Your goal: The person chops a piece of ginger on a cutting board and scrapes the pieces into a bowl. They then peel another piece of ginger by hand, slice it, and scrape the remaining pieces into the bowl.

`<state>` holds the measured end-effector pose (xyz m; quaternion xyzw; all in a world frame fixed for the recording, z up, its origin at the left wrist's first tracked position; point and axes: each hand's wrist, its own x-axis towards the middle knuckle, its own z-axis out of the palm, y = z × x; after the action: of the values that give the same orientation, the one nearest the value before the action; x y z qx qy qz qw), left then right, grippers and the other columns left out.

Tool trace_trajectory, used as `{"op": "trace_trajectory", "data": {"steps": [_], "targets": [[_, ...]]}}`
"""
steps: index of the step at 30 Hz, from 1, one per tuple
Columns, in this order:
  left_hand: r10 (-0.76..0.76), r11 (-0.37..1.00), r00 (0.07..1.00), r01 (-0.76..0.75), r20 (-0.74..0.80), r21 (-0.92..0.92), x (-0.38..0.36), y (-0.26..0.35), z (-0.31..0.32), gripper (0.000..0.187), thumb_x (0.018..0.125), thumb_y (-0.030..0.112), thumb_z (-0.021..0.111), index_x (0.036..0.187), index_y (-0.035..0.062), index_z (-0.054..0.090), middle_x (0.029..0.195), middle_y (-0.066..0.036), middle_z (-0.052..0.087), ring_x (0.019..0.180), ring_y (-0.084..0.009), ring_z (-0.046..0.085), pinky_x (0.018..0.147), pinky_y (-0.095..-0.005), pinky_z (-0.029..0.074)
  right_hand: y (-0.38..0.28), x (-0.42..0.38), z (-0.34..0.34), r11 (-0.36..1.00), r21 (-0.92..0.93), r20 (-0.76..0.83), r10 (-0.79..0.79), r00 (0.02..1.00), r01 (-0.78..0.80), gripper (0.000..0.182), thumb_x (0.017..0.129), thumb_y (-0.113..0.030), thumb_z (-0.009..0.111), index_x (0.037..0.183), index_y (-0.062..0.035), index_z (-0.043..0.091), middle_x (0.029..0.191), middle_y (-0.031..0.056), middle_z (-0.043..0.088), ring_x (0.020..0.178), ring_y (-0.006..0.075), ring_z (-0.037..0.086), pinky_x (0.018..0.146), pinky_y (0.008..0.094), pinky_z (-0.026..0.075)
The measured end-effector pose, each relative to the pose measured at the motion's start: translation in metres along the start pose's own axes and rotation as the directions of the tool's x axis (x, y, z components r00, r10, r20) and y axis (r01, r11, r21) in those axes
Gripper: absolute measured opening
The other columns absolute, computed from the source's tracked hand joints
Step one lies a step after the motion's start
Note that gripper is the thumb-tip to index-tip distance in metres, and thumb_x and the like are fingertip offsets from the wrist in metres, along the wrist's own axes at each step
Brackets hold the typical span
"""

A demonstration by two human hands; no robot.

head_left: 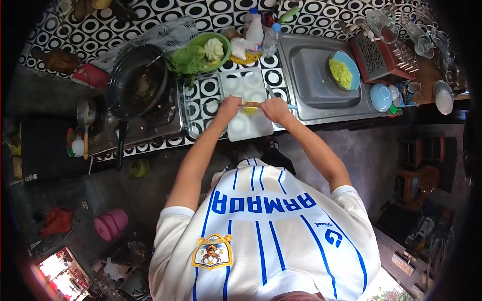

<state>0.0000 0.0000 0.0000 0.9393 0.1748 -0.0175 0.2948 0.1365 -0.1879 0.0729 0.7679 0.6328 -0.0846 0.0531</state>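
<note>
A pale chopping board (246, 131) lies on the patterned counter in front of me. Over its middle, my right hand (276, 109) is closed round a knife whose light blue handle (292, 106) sticks out to the right. My left hand (231, 107) is closed at the knife's other end; the fingers hide most of the blade. Beneath the two hands sits a small heap of chopped yellow-green vegetable (249, 110). To the right, a blue bowl (355, 71) in the sink holds more chopped yellow-green vegetable (341, 75).
A wok (125, 83) stands on the stove at left. Behind the board are a green basin (227, 45) with leafy greens and cauliflower (214, 49), and bottles (254, 32). The steel sink (321, 113) is at right, beside a red dish rack (371, 57) and a blue bowl (380, 98).
</note>
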Motion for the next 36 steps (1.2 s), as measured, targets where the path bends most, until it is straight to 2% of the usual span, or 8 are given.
{"op": "trace_trajectory", "data": {"steps": [5, 9, 11, 13, 16, 19, 29, 36], "targets": [[-0.039, 0.974, 0.996, 0.055, -0.078, 0.218, -0.004, 0.01, 0.025, 0.01, 0.082, 0.008, 0.066, 0.089, 0.0016, 0.066, 0.088, -0.024, 0.065, 0.088, -0.0419, 0.067, 0.075, -0.0474, 0.056, 0.01, -0.01, 0.028, 0.993, 0.117, 0.102, 0.005, 0.995, -0.017, 0.078, 0.09, -0.009, 0.049, 0.147, -0.0558, 0.025, 0.077, 0.0144, 0.068, 0.069, 0.0348, 0.069, 0.063, 0.0473, 0.056], [-0.069, 0.996, 0.983, 0.078, -0.173, 0.046, 0.001, 0.01, 0.013, 0.011, 0.079, 0.01, 0.07, 0.082, 0.0003, 0.066, 0.082, -0.024, 0.066, 0.084, -0.042, 0.066, 0.076, -0.0492, 0.053, 0.029, 0.011, 0.027, 0.99, 0.107, 0.015, -0.09, 0.996, 0.087, 0.073, 0.087, -0.008, 0.051, 0.146, -0.0478, 0.036, 0.071, 0.0148, 0.066, 0.065, 0.0353, 0.067, 0.061, 0.0481, 0.053], [-0.095, 0.995, 0.972, 0.097, -0.215, 0.001, -0.006, 0.003, 0.024, 0.012, 0.079, 0.01, 0.07, 0.083, -0.0001, 0.066, 0.082, -0.024, 0.066, 0.084, -0.0421, 0.066, 0.076, -0.0495, 0.053, 0.035, 0.029, 0.024, 0.995, 0.09, -0.036, -0.043, 0.998, 0.046, 0.033, 0.095, -0.027, 0.053, 0.126, -0.0244, 0.06, 0.071, 0.0119, 0.066, 0.063, 0.0344, 0.065, 0.059, 0.0474, 0.05], [-0.112, 0.993, 0.974, 0.101, -0.197, -0.063, -0.011, 0.008, 0.013, 0.01, 0.082, 0.008, 0.069, 0.085, -0.0002, 0.065, 0.081, -0.023, 0.066, 0.084, -0.0409, 0.067, 0.071, -0.0493, 0.054, 0.026, 0.037, -0.01, 0.996, -0.058, -0.049, -0.073, 0.996, 0.071, 0.023, 0.096, -0.033, 0.052, 0.106, -0.018, 0.066, 0.077, 0.0102, 0.069, 0.079, 0.0306, 0.069, 0.075, 0.0439, 0.049], [-0.169, 0.984, 0.964, 0.155, -0.205, -0.085, -0.009, 0.011, 0.012, 0.008, 0.082, 0.007, 0.069, 0.084, -0.0003, 0.065, 0.085, -0.025, 0.066, 0.085, -0.0415, 0.067, 0.072, -0.0488, 0.054, 0.029, 0.042, 0.012, 0.986, -0.14, -0.215, -0.117, 0.97, 0.088, 0.023, 0.097, -0.036, 0.052, 0.101, -0.0155, 0.061, 0.077, 0.0103, 0.069, 0.079, 0.0322, 0.068, 0.077, 0.0463, 0.047], [-0.201, 0.978, 0.958, 0.209, -0.204, 0.021, -0.005, 0.018, 0.021, 0.008, 0.082, 0.006, 0.069, 0.084, -0.0008, 0.066, 0.088, -0.025, 0.067, 0.086, -0.042, 0.067, 0.074, -0.0483, 0.055, 0.027, 0.036, 0.036, 0.997, -0.037, -0.088, 0.071, 0.994, -0.074, 0.025, 0.099, -0.037, 0.049, 0.105, -0.0171, 0.062, 0.082, 0.009, 0.07, 0.084, 0.0297, 0.069, 0.077, 0.0428, 0.046], [-0.263, 0.963, 0.931, 0.268, -0.252, -0.013, -0.014, 0.016, 0.022, 0.007, 0.082, 0.004, 0.067, 0.085, -0.0021, 0.066, 0.088, -0.026, 0.066, 0.086, -0.0432, 0.067, 0.075, -0.0479, 0.055, 0.02, 0.07, -0.019, 0.984, -0.14, -0.107, -0.124, 0.987, 0.108, 0.023, 0.094, -0.037, 0.055, 0.1, -0.0187, 0.068, 0.082, 0.0067, 0.07, 0.087, 0.0264, 0.067, 0.081, 0.0406, 0.044], [-0.28, 0.948, 0.931, 0.307, -0.236, 0.086, -0.007, 0.025, 0.025, 0.01, 0.081, -0.005, 0.059, 0.086, -0.0008, 0.068, 0.092, -0.025, 0.067, 0.086, -0.0413, 0.069, 0.074, -0.0447, 0.058, 0.033, 0.065, 0.031, 1.0, 0.001, -0.016, 0.019, 1.0, -0.019, 0.028, 0.094, -0.043, 0.055, 0.104, -0.0191, 0.065, 0.082, 0.0083, 0.07, 0.086, 0.0288, 0.067, 0.082, 0.0431, 0.044]]}}
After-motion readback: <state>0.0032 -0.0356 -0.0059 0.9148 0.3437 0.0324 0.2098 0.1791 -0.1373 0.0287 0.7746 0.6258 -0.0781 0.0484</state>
